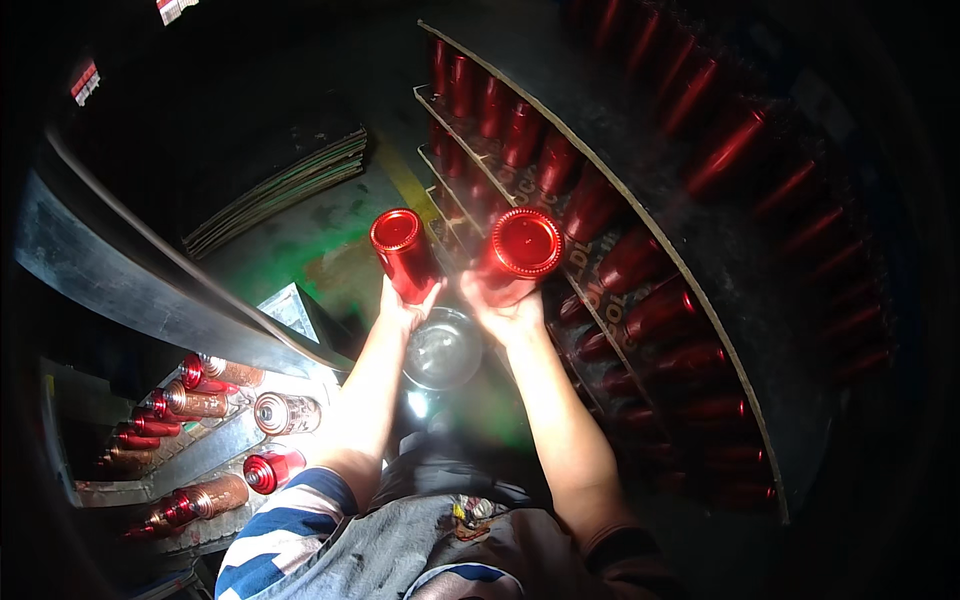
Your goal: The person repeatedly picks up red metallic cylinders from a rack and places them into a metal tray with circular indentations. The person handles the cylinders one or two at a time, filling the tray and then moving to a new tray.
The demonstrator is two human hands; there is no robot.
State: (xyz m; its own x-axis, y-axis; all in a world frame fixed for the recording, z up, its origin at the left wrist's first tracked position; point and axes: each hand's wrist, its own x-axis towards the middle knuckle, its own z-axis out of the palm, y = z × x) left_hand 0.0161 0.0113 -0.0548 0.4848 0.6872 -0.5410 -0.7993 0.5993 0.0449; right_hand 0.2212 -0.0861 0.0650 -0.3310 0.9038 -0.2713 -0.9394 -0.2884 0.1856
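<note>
My left hand [408,308] is closed round the lower part of a glossy red bottle [405,262]. Its round base faces up and a little away to the left. In my right hand [508,312] is a second red bottle [526,243], also base up, with a beaded ring round the base. The two bottles are held side by side, apart from each other, in front of my body. Their necks are hidden by my hands and by the bottles themselves. Just right of the right-hand bottle stand rows of similar red bottles [595,207].
Cardboard sheets [640,215] separate stacked tiers of red bottles on the right. At left, a curved metal panel [130,265] borders a rack [215,450] carrying red and copper-coloured bottles. Flat boards [285,185] lie stacked at the far left. Below my hands is a round greyish object [443,348].
</note>
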